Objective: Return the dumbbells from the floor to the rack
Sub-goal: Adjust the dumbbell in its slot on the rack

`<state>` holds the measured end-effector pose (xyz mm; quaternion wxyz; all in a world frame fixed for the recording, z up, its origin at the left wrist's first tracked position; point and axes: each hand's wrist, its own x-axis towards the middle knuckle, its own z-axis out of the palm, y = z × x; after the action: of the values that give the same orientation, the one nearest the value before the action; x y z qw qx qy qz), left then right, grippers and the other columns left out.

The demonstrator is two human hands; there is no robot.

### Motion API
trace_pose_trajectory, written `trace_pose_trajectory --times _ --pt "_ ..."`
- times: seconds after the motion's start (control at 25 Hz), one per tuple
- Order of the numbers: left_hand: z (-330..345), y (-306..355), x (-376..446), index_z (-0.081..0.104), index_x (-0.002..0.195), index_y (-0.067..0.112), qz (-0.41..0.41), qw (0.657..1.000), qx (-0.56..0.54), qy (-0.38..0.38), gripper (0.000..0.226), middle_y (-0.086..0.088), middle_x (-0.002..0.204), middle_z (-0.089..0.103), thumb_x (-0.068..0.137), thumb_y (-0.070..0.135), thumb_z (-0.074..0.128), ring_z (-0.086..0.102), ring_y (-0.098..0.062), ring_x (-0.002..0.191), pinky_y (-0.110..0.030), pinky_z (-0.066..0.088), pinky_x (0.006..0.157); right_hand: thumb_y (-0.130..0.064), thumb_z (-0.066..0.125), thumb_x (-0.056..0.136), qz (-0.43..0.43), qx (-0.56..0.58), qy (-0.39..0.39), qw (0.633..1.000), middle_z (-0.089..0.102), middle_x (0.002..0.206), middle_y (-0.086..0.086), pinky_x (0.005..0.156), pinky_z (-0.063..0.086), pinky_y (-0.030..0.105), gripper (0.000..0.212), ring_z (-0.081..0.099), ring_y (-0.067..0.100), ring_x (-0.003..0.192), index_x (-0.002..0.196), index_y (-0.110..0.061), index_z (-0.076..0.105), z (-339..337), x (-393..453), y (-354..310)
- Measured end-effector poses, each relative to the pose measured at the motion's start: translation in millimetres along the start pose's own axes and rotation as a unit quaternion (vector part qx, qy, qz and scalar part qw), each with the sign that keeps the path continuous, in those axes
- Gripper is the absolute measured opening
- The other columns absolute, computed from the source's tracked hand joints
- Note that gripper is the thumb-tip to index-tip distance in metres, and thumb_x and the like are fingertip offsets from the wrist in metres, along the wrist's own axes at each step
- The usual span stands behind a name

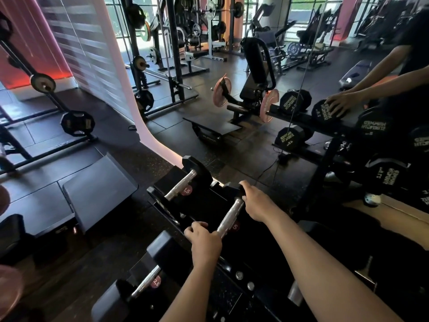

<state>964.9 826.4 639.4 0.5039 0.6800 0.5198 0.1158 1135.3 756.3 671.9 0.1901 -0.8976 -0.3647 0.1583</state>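
A black dumbbell (228,217) with a chrome handle lies across the top tier of the black rack (234,291) in front of me. My left hand (204,240) grips the near end of its handle. My right hand (256,201) rests over its far head, fingers curled on it. To its left on the same tier sits another dumbbell (180,188) beside a red label. A lower tier holds a third dumbbell (146,281) near a "2.5" label.
A wall mirror (301,77) stands right behind the rack, reflecting my arm, racked dumbbells and gym machines. A flat bench pad (97,191) sits left of the rack on dark rubber floor. Barbell racks with plates (76,123) stand further left.
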Motion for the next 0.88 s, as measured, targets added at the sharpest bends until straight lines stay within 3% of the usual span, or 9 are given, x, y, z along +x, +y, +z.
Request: trace_pose_trajectory --times 0.2,0.36,0.48,0.64,0.76,0.88 --pt "-5 0 7 0.050 0.110 0.016 0.005 1.000 -0.007 0.015 0.022 -0.005 0.131 0.033 0.091 0.006 0.051 0.057 -0.015 0.076 -0.036 0.054 0.072 -0.024 0.037 0.104 0.000 0.000 0.028 1.000 0.050 0.138 0.015 0.089 0.046 0.042 0.045 0.056 0.036 0.117 0.147 -0.021 0.027 8 -7 9" --pt "2 -8 -1 0.050 0.114 0.019 0.031 0.999 -0.003 0.024 0.024 0.000 0.134 0.033 0.092 0.010 0.053 0.060 -0.015 0.079 -0.028 0.046 0.060 -0.028 0.041 0.103 -0.001 0.018 0.028 0.999 0.045 0.145 0.014 0.091 0.043 0.041 0.047 0.054 0.037 0.122 0.147 -0.021 0.026 9 -14 12" --pt "0 -8 0 0.051 0.117 0.021 0.028 0.999 0.008 0.026 0.027 0.001 0.135 0.034 0.091 0.014 0.052 0.061 -0.018 0.084 -0.036 0.054 0.070 -0.043 0.046 0.099 0.004 0.038 0.021 0.999 0.040 0.148 0.013 0.099 0.043 0.044 0.056 0.051 0.037 0.126 0.147 -0.020 0.027 7 -13 7" --pt "1 -12 4 0.052 0.124 0.023 0.032 0.999 0.014 0.035 0.030 0.001 0.140 0.036 0.093 0.025 0.053 0.060 -0.023 0.104 -0.042 0.055 0.086 -0.052 0.045 0.097 0.015 0.050 0.019 0.998 0.042 0.143 0.014 0.097 0.044 0.044 0.061 0.051 0.037 0.125 0.146 -0.021 0.027 9 -13 4" --pt "4 -14 7 0.054 0.124 0.022 0.034 0.998 0.000 0.051 0.030 0.000 0.142 0.038 0.097 0.036 0.055 0.057 -0.024 0.112 -0.037 0.049 0.086 -0.054 0.045 0.097 0.018 0.050 0.019 0.998 0.040 0.145 0.014 0.097 0.043 0.044 0.063 0.048 0.036 0.127 0.147 -0.022 0.026 9 -12 5" --pt "7 -16 10 0.055 0.123 0.021 0.042 0.997 -0.019 0.062 0.031 -0.001 0.142 0.039 0.098 0.039 0.055 0.058 -0.024 0.110 -0.039 0.052 0.088 -0.054 0.045 0.096 0.022 0.049 0.014 0.998 0.037 0.147 0.013 0.099 0.044 0.045 0.065 0.045 0.036 0.130 0.148 -0.022 0.023 11 -11 5"
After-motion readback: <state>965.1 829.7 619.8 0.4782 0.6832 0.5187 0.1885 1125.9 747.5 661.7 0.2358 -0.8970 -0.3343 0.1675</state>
